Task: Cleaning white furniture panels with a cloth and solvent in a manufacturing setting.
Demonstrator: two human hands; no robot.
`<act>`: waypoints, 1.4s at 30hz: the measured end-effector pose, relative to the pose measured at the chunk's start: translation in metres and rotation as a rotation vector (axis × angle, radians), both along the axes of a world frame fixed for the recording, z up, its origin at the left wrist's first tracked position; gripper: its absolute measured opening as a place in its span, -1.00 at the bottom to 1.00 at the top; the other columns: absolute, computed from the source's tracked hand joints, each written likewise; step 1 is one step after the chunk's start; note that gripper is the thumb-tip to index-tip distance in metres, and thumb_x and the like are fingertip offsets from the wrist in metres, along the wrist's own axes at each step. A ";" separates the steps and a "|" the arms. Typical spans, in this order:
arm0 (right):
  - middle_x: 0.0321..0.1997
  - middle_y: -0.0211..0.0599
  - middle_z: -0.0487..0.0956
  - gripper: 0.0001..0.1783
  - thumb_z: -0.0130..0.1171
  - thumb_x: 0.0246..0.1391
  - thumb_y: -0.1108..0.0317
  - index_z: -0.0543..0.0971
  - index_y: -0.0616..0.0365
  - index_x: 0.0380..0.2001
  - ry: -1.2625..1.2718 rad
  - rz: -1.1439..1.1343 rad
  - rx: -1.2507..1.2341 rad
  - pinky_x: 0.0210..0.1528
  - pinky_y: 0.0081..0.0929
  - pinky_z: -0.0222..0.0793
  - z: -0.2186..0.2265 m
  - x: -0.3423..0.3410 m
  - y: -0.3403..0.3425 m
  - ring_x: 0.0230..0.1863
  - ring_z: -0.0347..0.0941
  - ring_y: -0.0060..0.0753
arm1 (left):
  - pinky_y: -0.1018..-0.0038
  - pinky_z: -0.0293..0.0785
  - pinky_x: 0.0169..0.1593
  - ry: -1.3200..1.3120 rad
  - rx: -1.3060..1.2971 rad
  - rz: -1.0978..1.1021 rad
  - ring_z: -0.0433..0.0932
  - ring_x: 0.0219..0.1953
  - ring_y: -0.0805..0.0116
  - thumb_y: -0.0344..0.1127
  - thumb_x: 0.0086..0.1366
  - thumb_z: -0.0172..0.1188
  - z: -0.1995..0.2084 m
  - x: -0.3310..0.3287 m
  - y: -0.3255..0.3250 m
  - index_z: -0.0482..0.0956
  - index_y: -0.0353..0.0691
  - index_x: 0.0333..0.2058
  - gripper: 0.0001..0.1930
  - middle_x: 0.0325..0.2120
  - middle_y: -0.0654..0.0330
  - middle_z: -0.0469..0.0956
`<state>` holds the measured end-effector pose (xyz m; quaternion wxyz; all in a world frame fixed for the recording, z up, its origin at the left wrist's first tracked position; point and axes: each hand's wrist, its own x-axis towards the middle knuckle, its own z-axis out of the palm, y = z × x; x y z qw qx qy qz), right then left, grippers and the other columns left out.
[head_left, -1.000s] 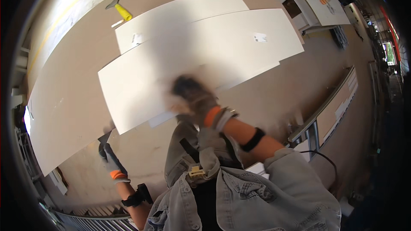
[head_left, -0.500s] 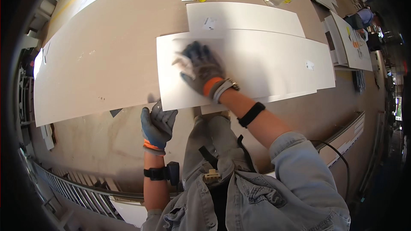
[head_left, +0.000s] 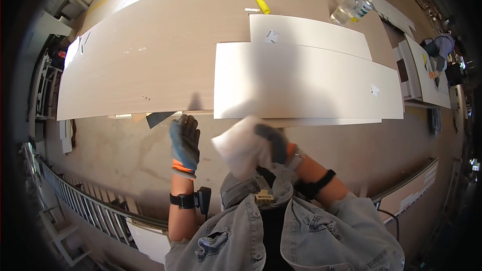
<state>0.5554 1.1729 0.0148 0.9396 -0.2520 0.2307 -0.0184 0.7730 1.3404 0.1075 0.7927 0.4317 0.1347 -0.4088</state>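
My right hand (head_left: 273, 145), in a grey and dark glove with an orange cuff, is closed on a whitish cloth (head_left: 241, 146) in front of the table's near edge. The cloth hangs loosely and is blurred by motion. Just behind it lies a long white panel (head_left: 321, 83), with a small label near its right end. Another white panel (head_left: 321, 32) lies partly beneath it, also labelled. My left hand (head_left: 185, 140), gloved alike, is beside the table edge to the left of the panels. Its fingers are slightly bent, with nothing seen in them.
The brown table (head_left: 135, 75) carries a scraper with a yellow handle (head_left: 261, 2), a small white piece (head_left: 252, 9) and clear bottles (head_left: 349, 9). At the far right a person (head_left: 442, 50) bends over another worktable (head_left: 427, 73). A metal roller rack (head_left: 95, 208) stands at lower left.
My right hand has come off the white panel toward my body, bringing the cloth with it. The view has shifted, and my left hand has turned its back upward near the table edge.
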 end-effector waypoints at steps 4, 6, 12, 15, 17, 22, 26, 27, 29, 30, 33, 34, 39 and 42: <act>0.12 -0.05 0.39 -0.42 -0.08 0.15 0.04 0.31 0.21 0.11 -0.005 -0.451 0.026 0.17 -0.06 0.25 0.122 -0.099 -0.044 0.11 0.35 -0.04 | 0.26 0.12 0.24 -1.243 0.459 -0.494 0.23 0.21 0.14 -0.25 0.25 0.04 0.045 -0.061 -0.059 0.36 -0.34 0.05 -0.57 0.12 0.00 0.31; 0.08 -0.09 0.44 -0.44 -0.08 0.15 0.03 0.33 0.18 0.10 0.046 -0.768 -0.134 0.14 -0.09 0.28 0.130 -0.148 -0.055 0.06 0.40 -0.07 | 0.19 0.03 0.28 -1.770 0.474 -0.787 0.15 0.25 0.09 -0.21 0.17 0.09 0.052 -0.093 -0.098 0.29 -0.33 0.12 -0.45 0.16 -0.03 0.25; 0.27 -0.13 0.26 -0.36 -0.14 0.20 0.02 0.17 0.16 0.24 -0.163 -1.075 -0.351 0.31 -0.09 0.02 0.135 -0.289 -0.064 0.25 0.20 -0.08 | 0.04 -0.34 0.34 -2.189 0.470 -1.095 -0.19 0.35 -0.01 0.23 -0.01 0.12 0.038 -0.224 -0.211 0.08 -0.35 0.21 -0.04 0.28 -0.11 -0.06; 0.29 -0.16 0.23 -0.36 -0.17 0.21 0.02 0.15 0.15 0.25 -0.122 -1.221 -0.315 0.33 -0.08 -0.02 0.156 -0.322 -0.045 0.27 0.17 -0.09 | 0.02 -0.39 0.34 -2.287 0.501 -1.248 -0.25 0.35 -0.06 0.34 -0.06 0.10 0.030 -0.257 -0.253 0.00 -0.35 0.24 0.07 0.29 -0.14 -0.13; 0.29 -0.19 0.24 -0.37 -0.17 0.18 0.03 0.17 0.12 0.25 -0.030 -1.275 -0.309 0.32 -0.04 0.00 0.158 -0.340 -0.039 0.27 0.17 -0.08 | 0.01 -0.38 0.34 -2.295 0.663 -1.254 -0.26 0.35 -0.10 0.36 -0.05 0.11 0.007 -0.269 -0.274 -0.05 -0.37 0.25 0.10 0.29 -0.14 -0.13; 0.27 -0.19 0.28 -0.38 -0.12 0.15 0.05 0.21 0.08 0.24 -0.026 -1.514 -0.154 0.30 0.03 0.01 0.140 -0.404 -0.045 0.26 0.19 -0.06 | 0.05 -0.28 0.34 -2.332 0.776 -1.207 -0.16 0.32 -0.17 0.15 -0.06 0.26 -0.005 -0.270 -0.284 -0.01 -0.46 0.20 0.03 0.22 -0.23 -0.01; 0.25 -0.16 0.30 -0.40 -0.12 0.15 0.11 0.22 0.15 0.22 -0.037 -1.585 -0.180 0.29 0.00 0.05 0.143 -0.440 -0.063 0.22 0.25 -0.05 | 0.07 -0.13 0.32 -2.309 0.692 -1.051 -0.04 0.28 -0.19 -0.01 -0.02 0.30 -0.011 -0.287 -0.277 0.08 -0.43 0.16 -0.10 0.18 -0.23 0.08; 0.22 -0.15 0.33 -0.42 -0.09 0.15 0.11 0.26 0.17 0.19 -0.033 -1.560 -0.172 0.28 -0.04 0.09 0.145 -0.439 -0.069 0.21 0.26 -0.07 | 0.08 -0.11 0.32 -2.333 0.687 -1.015 -0.03 0.28 -0.18 -0.04 -0.02 0.30 -0.018 -0.288 -0.275 0.09 -0.42 0.16 -0.12 0.17 -0.22 0.09; 0.20 -0.15 0.35 -0.44 -0.07 0.15 0.12 0.29 0.19 0.16 -0.051 -1.522 -0.148 0.26 -0.08 0.13 0.140 -0.441 -0.083 0.19 0.29 -0.08 | 0.13 0.04 0.28 -2.394 0.719 -0.930 0.06 0.26 -0.12 -0.09 0.00 0.29 -0.029 -0.286 -0.271 0.11 -0.37 0.17 -0.16 0.19 -0.16 0.11; 0.20 -0.15 0.35 -0.44 -0.07 0.15 0.12 0.29 0.19 0.16 -0.049 -1.546 -0.148 0.26 -0.08 0.13 0.135 -0.444 -0.085 0.19 0.29 -0.08 | 0.13 0.04 0.28 -2.408 0.692 -0.941 0.06 0.26 -0.12 -0.09 0.00 0.29 -0.032 -0.287 -0.269 0.11 -0.37 0.17 -0.16 0.19 -0.16 0.11; 0.20 -0.15 0.36 -0.44 -0.07 0.15 0.11 0.29 0.18 0.15 -0.092 -1.511 -0.041 0.26 -0.08 0.14 0.126 -0.440 -0.094 0.19 0.29 -0.09 | 0.21 0.27 0.16 -2.443 0.865 -0.997 0.17 0.22 -0.05 -0.10 0.01 0.28 -0.033 -0.285 -0.257 0.11 -0.32 0.19 -0.18 0.23 -0.10 0.08; 0.20 -0.15 0.36 -0.44 -0.07 0.15 0.11 0.29 0.18 0.15 -0.096 -1.519 -0.032 0.26 -0.08 0.14 0.123 -0.442 -0.095 0.19 0.29 -0.09 | 0.21 0.27 0.16 -2.453 0.864 -1.003 0.17 0.22 -0.05 -0.10 0.01 0.28 -0.031 -0.287 -0.256 0.11 -0.32 0.19 -0.18 0.23 -0.10 0.08; 0.20 -0.16 0.35 -0.45 -0.09 0.16 0.13 0.30 0.19 0.15 -0.198 -1.522 0.000 0.28 -0.12 0.11 0.106 -0.451 -0.088 0.21 0.27 -0.12 | 0.15 0.27 0.14 -2.545 0.730 -1.105 0.22 0.18 -0.13 -0.05 0.06 0.21 -0.019 -0.285 -0.259 0.08 -0.41 0.18 -0.18 0.19 -0.23 0.11; 0.23 -0.16 0.33 -0.42 -0.10 0.15 0.10 0.27 0.18 0.18 -0.215 -1.548 0.001 0.29 -0.10 0.09 0.094 -0.455 -0.085 0.23 0.25 -0.11 | 0.12 0.25 0.14 -2.523 0.742 -1.285 0.20 0.18 -0.20 -0.03 0.09 0.16 -0.006 -0.286 -0.265 0.08 -0.46 0.17 -0.19 0.16 -0.32 0.14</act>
